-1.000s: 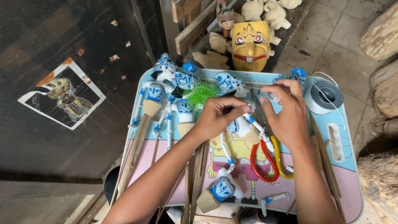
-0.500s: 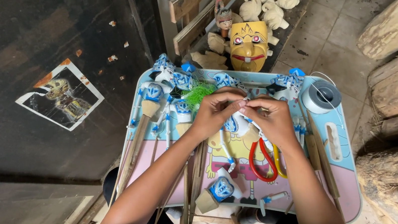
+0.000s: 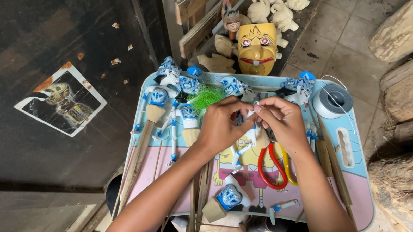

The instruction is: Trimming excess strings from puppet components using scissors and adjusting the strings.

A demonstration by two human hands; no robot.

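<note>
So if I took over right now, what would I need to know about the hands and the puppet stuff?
Left hand and right hand are together over the middle of the tray, both pinching one small white puppet piece.
Spool of thread sits at the tray's right edge; red-handled scissors lie under the right wrist.
Blue-faced puppets on sticks lie around the tray, another puppet head near you.
The piece is not set down; whether it is joined cannot be seen.
</note>
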